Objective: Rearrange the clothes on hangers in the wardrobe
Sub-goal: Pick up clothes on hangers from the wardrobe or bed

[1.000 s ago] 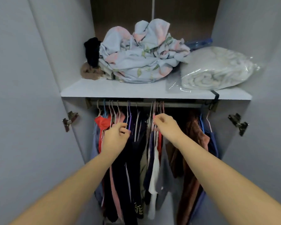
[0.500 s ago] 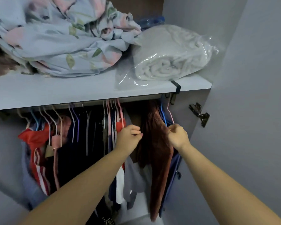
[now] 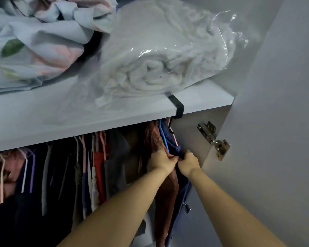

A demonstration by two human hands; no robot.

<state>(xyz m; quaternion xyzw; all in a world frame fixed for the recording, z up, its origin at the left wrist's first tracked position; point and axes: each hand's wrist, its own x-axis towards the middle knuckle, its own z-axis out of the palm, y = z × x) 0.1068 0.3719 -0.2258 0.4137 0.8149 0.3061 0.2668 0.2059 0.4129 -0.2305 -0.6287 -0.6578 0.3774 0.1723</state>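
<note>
Head view: both hands are up at the far right end of the hanging row, just below the shelf.

- Left hand: fingers curled, gripping the upper part of the brown garment.
- Right hand: fingers curled, pinching the navy garment near its top. It sits just beside the left hand, and the two almost touch.
- Both garments hang side by side, brown on the left and navy on the right, with navy nearest the wardrobe side wall. A blue hanger runs up between them, above the hands. Where its hook meets the rail is hidden by the shelf.
- Other hanging clothes are packed to the left of the hands, mostly dark, on white, pink and purple hangers. A red piece hangs among them. A dark gap separates that group from the brown garment.
- On the shelf, a rolled white blanket in a clear plastic bag sits above the hands, with crumpled floral bedding to its left, touching it.
- A black hook is clipped over the shelf's front edge, just under the bag.
- A metal hinge sits on the side wall to the right of the hands.
</note>
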